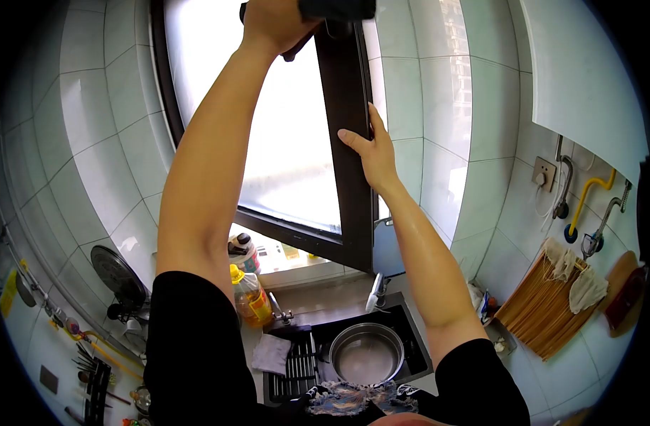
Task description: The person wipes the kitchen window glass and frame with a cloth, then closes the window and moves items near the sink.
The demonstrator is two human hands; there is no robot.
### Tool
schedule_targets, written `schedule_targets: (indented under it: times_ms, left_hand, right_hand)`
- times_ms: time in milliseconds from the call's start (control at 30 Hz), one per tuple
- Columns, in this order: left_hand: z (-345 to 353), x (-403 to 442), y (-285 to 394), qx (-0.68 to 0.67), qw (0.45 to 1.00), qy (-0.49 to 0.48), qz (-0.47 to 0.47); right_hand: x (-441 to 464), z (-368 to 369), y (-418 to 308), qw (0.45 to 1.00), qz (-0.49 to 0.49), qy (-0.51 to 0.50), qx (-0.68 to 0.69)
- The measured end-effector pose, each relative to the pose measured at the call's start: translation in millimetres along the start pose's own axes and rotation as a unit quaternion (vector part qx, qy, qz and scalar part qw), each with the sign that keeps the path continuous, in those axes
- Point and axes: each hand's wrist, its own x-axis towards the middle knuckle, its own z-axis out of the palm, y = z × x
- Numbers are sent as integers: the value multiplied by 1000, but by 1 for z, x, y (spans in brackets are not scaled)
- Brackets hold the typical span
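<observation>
Window sash (355,184), dark-framed, hangs at an angle in the tiled wall, dead ahead & above the sink, between/at both hands. Prob. heavy-ish & rigid: wide dark frame, big bright glass pane (293,135). Frame looks stiff & OK to grip; glass is the fragile bit, likely slick if wet, so poor to hold. Best hold = the free vertical edge, thumb on the face, fingers round the side; weight should be on the hinges, so steadying > lifting. R hand (371,153) is clamped there, approx. mid-height on that edge, thumb on the room-side face. L hand (274,25) is well above it, up at the top of view, closed on a dark cloth (339,8) (looks like cloth, anyway; soft, light, easy to bunch); fingertips hidden, so can't tell how tight, nor if it's touching the sash. Hands well apart, L higher than R. Sash's bottom corner is below R hand, just above the faucet (373,292). Further down: metal pot (367,355) in the black sink (419,337), grey rag (271,353) & oil bottle (252,302) to the left.
</observation>
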Motion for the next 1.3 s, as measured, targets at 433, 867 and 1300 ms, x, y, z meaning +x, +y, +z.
schedule_targets:
  times_ms: [433,867,1300]
  left_hand:
    - [-29,-3,-78,-336,780,93,-520]
    - [18,-43,-75,-97,987,61,-109]
    - [-20,-31,5,-202,945,258,17]
  right_hand:
    - [-2,3,5,1000,0,12,-12]
    - [-9,6,2,1000,-9,4,-25]
    - [-11,8,0,999,-14,12,29]
